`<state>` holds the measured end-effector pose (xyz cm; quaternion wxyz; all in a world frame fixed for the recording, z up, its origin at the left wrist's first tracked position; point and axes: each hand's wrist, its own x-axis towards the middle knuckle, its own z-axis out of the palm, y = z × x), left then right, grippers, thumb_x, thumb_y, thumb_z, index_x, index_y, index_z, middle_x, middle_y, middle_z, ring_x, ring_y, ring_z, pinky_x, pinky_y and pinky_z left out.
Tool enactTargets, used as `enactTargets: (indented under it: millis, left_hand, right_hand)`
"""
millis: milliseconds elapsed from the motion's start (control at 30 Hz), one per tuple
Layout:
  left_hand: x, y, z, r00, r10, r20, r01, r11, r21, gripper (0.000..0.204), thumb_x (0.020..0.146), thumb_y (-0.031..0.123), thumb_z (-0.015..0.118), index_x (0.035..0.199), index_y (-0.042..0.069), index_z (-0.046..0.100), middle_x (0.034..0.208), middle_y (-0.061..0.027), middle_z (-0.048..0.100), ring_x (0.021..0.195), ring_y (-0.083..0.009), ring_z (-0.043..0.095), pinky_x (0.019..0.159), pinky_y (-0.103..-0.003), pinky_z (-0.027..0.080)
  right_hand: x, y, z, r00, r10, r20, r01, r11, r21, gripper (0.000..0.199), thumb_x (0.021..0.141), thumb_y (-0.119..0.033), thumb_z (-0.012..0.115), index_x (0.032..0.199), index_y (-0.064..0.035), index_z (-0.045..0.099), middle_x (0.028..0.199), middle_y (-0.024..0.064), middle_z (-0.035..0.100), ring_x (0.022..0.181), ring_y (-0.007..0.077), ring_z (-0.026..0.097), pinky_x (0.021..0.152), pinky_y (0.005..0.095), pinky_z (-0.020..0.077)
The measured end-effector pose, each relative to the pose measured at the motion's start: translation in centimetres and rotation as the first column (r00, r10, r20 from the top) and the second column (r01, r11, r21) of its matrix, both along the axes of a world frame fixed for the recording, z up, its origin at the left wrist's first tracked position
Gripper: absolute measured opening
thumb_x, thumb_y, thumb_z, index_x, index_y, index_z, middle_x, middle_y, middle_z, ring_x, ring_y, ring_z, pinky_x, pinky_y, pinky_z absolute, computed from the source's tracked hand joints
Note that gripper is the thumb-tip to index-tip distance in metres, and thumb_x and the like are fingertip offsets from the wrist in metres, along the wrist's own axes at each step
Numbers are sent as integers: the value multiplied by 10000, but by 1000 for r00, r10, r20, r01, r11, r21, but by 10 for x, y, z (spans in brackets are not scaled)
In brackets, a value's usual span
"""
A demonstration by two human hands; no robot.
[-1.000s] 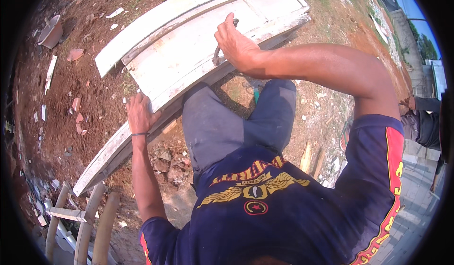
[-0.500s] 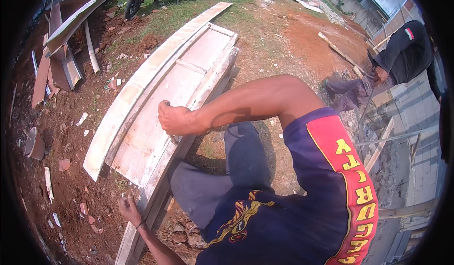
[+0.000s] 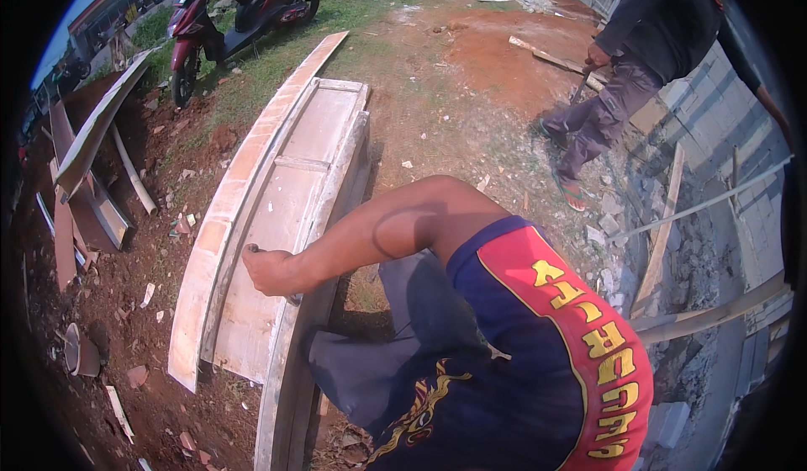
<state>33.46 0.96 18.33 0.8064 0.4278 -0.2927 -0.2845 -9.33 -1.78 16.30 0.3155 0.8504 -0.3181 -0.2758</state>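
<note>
My right hand [image 3: 274, 272] is closed in a fist over the near half of a long wooden panel form [image 3: 269, 214]. Dark ends of a short tool show above and below the fist; its kind is hidden by my fingers. The form is a pale, flat panel with a crosspiece [image 3: 303, 164] and raised side rails. Along its right side runs a thick, whitish-stained timber [image 3: 290, 345], close to my knee. A long, pale board [image 3: 214, 240] lies along its left side. My left hand is out of the picture.
Another person [image 3: 626, 59] in dark clothes stands at the far right, holding a dark tool. A red motorbike [image 3: 244, 17] is parked at the back left. Bent metal sheets [image 3: 97, 134], a bucket [image 3: 81, 351] and rubble lie left; poles [image 3: 660, 231] lean by the block wall.
My view has swung, bringing the motorbike and the other person further in. My left hand has gone out of view. My right fist stays over the form, still closed.
</note>
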Motion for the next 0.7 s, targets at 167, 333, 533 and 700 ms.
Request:
enactTargets:
  millis: [167,333,533,700]
  left_hand:
    - [-144,58,-86,674,-560,-482,738,546,397,316,967,496,551,901,187,556,659,64,417,599,-109,403,613,-286,335]
    - [-240,102,-157,488,-570,-661,859,182,478,260,995,351,535,836,146,510,691,26,432,613,-137,436,595,-291,393]
    - [-242,64,-154,642,-760,103,655,613,442,191,987,219,527,837,104,500,674,39,379,583,-50,366,542,-212,315]
    - [-101,-13,-55,985,-159,-63,168,962,213,178,941,214,602,995,47,574,633,33,348,575,-100,326,552,-268,274]
  right_hand:
    - [4,0,-1,1000,-25,-6,25,999,21,246,872,-263,583,1037,-153,729,1036,19,714,964,216,655,875,502,415]
    - [4,3,1,1000,-29,-9,29,1000,-4,266,860,-315,599,1026,-149,725,1029,22,714,958,207,656,860,508,426]
    - [-1,9,14,1000,-7,-8,7,997,76,261,853,-307,608,1035,-162,726,1018,12,716,957,212,660,855,513,430]
    - [-3,9,21,1000,-4,22,2,995,99,225,860,-256,595,1015,-174,736,1012,12,719,962,220,659,864,500,431]
